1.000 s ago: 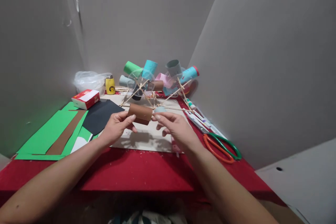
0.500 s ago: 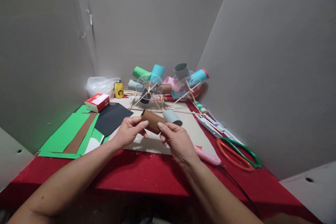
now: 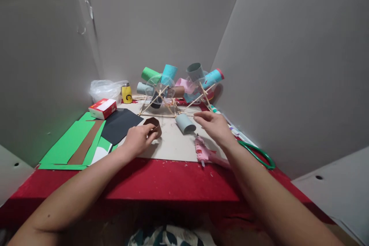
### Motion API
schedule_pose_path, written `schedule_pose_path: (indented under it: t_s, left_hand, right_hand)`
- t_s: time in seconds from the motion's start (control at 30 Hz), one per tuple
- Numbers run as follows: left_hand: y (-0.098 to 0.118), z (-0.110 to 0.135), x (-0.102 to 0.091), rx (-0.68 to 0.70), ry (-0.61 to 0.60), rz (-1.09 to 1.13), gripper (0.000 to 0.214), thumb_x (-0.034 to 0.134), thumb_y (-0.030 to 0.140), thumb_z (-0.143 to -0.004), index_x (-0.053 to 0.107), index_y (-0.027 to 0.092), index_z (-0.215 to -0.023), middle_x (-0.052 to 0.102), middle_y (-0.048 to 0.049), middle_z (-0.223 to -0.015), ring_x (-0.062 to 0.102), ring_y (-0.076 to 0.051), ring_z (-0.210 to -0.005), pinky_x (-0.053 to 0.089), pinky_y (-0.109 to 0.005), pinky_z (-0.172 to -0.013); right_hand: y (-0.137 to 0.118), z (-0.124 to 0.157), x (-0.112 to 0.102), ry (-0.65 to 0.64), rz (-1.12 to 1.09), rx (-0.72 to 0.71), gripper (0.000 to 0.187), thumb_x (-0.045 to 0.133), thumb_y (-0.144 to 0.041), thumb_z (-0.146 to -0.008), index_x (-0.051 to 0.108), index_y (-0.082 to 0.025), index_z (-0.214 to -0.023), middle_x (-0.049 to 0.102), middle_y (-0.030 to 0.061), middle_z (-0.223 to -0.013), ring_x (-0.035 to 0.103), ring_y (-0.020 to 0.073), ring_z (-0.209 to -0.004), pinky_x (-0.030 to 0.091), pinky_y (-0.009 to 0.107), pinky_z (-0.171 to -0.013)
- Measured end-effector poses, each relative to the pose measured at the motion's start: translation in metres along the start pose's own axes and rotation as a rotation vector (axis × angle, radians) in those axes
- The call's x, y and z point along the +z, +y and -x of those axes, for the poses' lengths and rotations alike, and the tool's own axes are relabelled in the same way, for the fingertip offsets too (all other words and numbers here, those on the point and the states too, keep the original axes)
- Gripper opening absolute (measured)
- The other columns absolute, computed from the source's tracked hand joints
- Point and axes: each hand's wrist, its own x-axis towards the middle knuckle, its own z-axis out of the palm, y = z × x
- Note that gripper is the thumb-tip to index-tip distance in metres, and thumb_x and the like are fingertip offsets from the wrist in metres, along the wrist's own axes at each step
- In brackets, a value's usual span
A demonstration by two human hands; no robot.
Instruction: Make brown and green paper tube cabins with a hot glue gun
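My left hand grips a brown paper tube, held low over the beige board with its open end facing me. My right hand is off the tube and hovers with fingers spread, just right of a grey-blue paper tube lying on the board. A pink glue gun lies just below that hand. Behind both stands a stick frame with coloured paper tubes.
Green, brown and black paper sheets lie at the left on the red tablecloth, with a red-white box, a yellow bottle and a plastic bag. Green-handled scissors and markers lie at the right. Grey cardboard walls enclose the table.
My right hand let go of the brown tube and moved right, toward the grey-blue tube. My left hand lowered the brown tube to the board.
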Motion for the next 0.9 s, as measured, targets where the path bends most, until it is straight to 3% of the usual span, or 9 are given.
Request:
schedule_pose_path:
  t_s: [0.07, 0.17, 0.3, 0.4, 0.5, 0.57, 0.63, 0.7, 0.9]
  left_hand:
    - [-0.003, -0.002, 0.002, -0.010, -0.021, -0.009, 0.024, 0.052, 0.031, -0.088, 0.065, 0.022, -0.105, 0.072, -0.0076, -0.095, 0.065, -0.021, -0.078, 0.039, -0.028, -0.064]
    - [-0.006, -0.004, 0.005, 0.001, -0.025, -0.002, 0.032, 0.052, 0.029, -0.088, 0.059, 0.022, -0.118, 0.068, -0.0092, -0.111, 0.065, -0.022, -0.088, 0.043, -0.030, -0.069]
    - [-0.008, -0.004, 0.008, 0.013, 0.022, 0.033, 0.049, 0.054, 0.030, -0.087, 0.044, 0.023, -0.135, 0.056, -0.0106, -0.131, 0.064, -0.018, -0.081, 0.048, -0.032, -0.072]
    - [-0.008, -0.003, 0.008, 0.050, 0.169, 0.115, 0.050, 0.054, 0.028, -0.088, 0.043, 0.022, -0.136, 0.051, -0.0117, -0.137, 0.062, -0.013, -0.070, 0.051, -0.031, -0.073]
    - [-0.005, -0.002, 0.005, 0.086, 0.355, 0.265, 0.041, 0.054, 0.026, -0.088, 0.051, 0.020, -0.128, 0.061, -0.0103, -0.124, 0.060, -0.009, -0.063, 0.051, -0.028, -0.070]
    - [-0.001, -0.001, 0.003, 0.046, 0.389, 0.409, 0.034, 0.055, 0.025, -0.088, 0.057, 0.018, -0.121, 0.069, -0.0073, -0.104, 0.059, -0.009, -0.059, 0.050, -0.024, -0.064]
    - [0.004, 0.000, 0.002, -0.021, 0.344, 0.567, 0.031, 0.055, 0.026, -0.088, 0.059, 0.016, -0.116, 0.070, -0.0051, -0.089, 0.059, -0.009, -0.055, 0.049, -0.021, -0.057]
    - [0.009, 0.001, 0.001, -0.055, 0.297, 0.697, 0.033, 0.057, 0.027, -0.087, 0.059, 0.015, -0.117, 0.070, -0.0061, -0.091, 0.060, -0.009, -0.054, 0.049, -0.020, -0.054]
    - [0.023, 0.006, -0.009, -0.037, 0.143, 0.950, 0.046, 0.067, 0.027, -0.081, 0.055, 0.018, -0.125, 0.068, -0.0065, -0.096, 0.064, -0.013, -0.071, 0.052, -0.022, -0.065]
  right_hand:
    - [0.008, -0.014, -0.001, -0.056, 0.119, -0.011, 0.027, 0.072, -0.018, -0.061, 0.074, -0.020, -0.087, 0.073, 0.0115, -0.096, 0.065, 0.0278, -0.084, 0.048, 0.038, -0.071]
    - [0.016, -0.024, 0.006, -0.142, 0.264, -0.007, 0.050, 0.072, -0.003, -0.049, 0.075, -0.024, -0.095, 0.073, 0.0098, -0.101, 0.065, 0.0316, -0.090, 0.046, 0.039, -0.075]
    - [0.019, -0.027, 0.017, -0.193, 0.360, 0.010, 0.041, 0.065, -0.003, -0.056, 0.075, -0.022, -0.091, 0.074, 0.0118, -0.096, 0.063, 0.0357, -0.099, 0.044, 0.040, -0.079]
    - [0.013, -0.027, 0.017, -0.182, 0.335, 0.024, 0.034, 0.058, -0.003, -0.062, 0.075, -0.017, -0.089, 0.073, 0.0169, -0.095, 0.062, 0.0377, -0.103, 0.046, 0.041, -0.078]
    - [0.000, -0.021, 0.011, -0.214, 0.218, 0.048, 0.040, 0.050, -0.006, -0.067, 0.073, -0.015, -0.098, 0.073, 0.0166, -0.097, 0.067, 0.0324, -0.093, 0.051, 0.036, -0.068]
    - [-0.012, -0.010, 0.008, -0.280, 0.099, 0.082, 0.046, 0.045, -0.009, -0.068, 0.069, -0.013, -0.107, 0.074, 0.0139, -0.090, 0.070, 0.0260, -0.075, 0.052, 0.032, -0.056]
    - [-0.024, 0.004, 0.009, -0.341, -0.018, 0.113, 0.046, 0.046, -0.012, -0.068, 0.066, -0.011, -0.109, 0.074, 0.0121, -0.085, 0.070, 0.0214, -0.066, 0.052, 0.027, -0.052]
    - [-0.033, 0.019, 0.013, -0.379, -0.128, 0.140, 0.044, 0.050, -0.016, -0.067, 0.066, -0.010, -0.107, 0.074, 0.0120, -0.085, 0.069, 0.0179, -0.060, 0.050, 0.023, -0.049]
    - [-0.044, 0.046, 0.031, -0.530, -0.646, 0.387, 0.035, 0.063, -0.020, -0.063, 0.069, -0.013, -0.097, 0.074, 0.0076, -0.076, 0.062, 0.0105, -0.047, 0.044, 0.016, -0.039]
